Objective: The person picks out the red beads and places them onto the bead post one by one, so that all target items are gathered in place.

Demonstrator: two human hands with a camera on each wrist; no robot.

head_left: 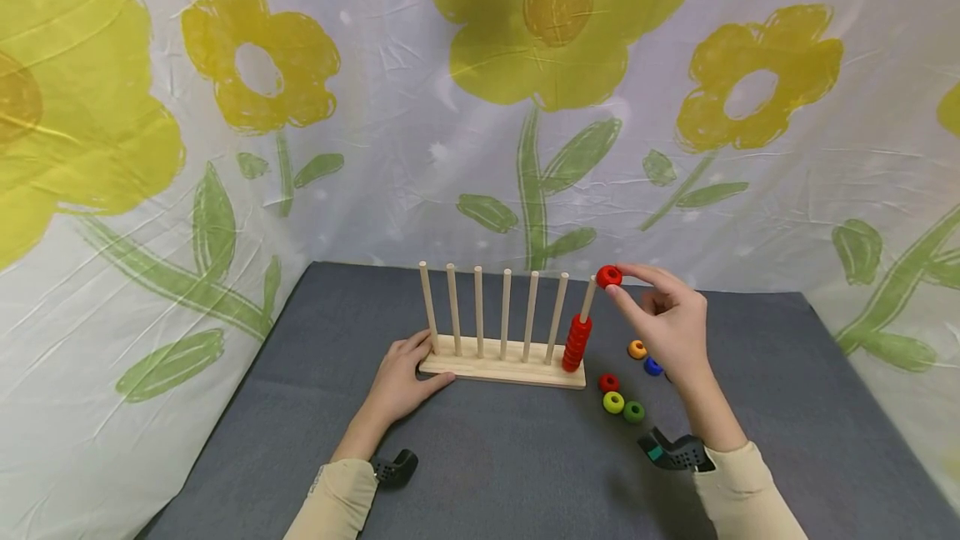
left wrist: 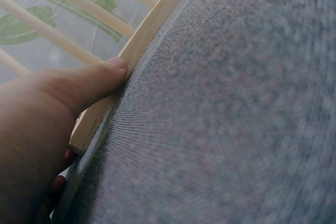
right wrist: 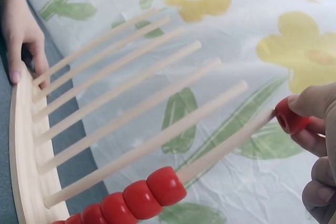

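A wooden peg rack [head_left: 502,374] stands on the table, with several upright pegs on a flat base. Its left end is gripped by my left hand [head_left: 399,382], the thumb [left wrist: 107,72] along the front edge and the fingers around the far side. Up by the tip of the rightmost peg [right wrist: 231,148], my right hand [head_left: 677,323] pinches a red bead [right wrist: 292,116] between thumb and fingers. The bead's hole shows; in the right wrist view it appears to touch the peg tip, but whether it is threaded I cannot tell. Lower on that peg sits a stack of red beads [head_left: 576,344].
Right of the rack lie loose beads: a red bead [head_left: 603,384], a yellow-green bead [head_left: 608,407], a green bead [head_left: 628,416], an orange bead [head_left: 632,352] and a blue bead [head_left: 648,371]. Another is partly hidden behind my right wrist. A flowered cloth [head_left: 390,215] hangs behind the grey table [head_left: 480,465].
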